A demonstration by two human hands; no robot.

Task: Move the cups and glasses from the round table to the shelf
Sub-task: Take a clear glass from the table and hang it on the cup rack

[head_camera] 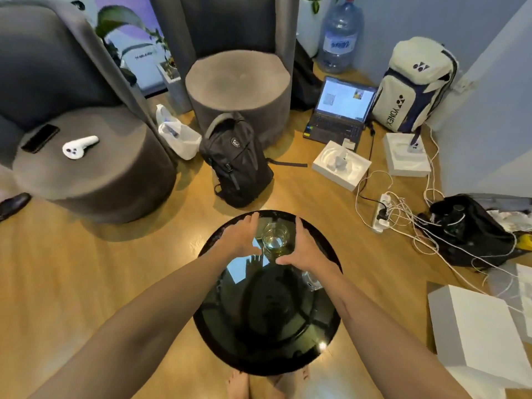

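A clear glass (275,237) holding a little yellowish liquid stands on the far half of the round black glass table (267,326). My left hand (241,237) is just left of the glass with fingers spread, and my right hand (302,245) is just right of it, also spread. Both hands flank the glass; whether either touches it I cannot tell. A second clear glass (311,280) shows partly under my right wrist, near the table's right edge. The shelf is not in view.
A black backpack (236,159) leans just beyond the table. Two grey round stools (95,174) (239,87) stand behind. On the right floor lie a laptop (339,110), white boxes (341,165), a power strip with cables (383,211) and a white block (478,332).
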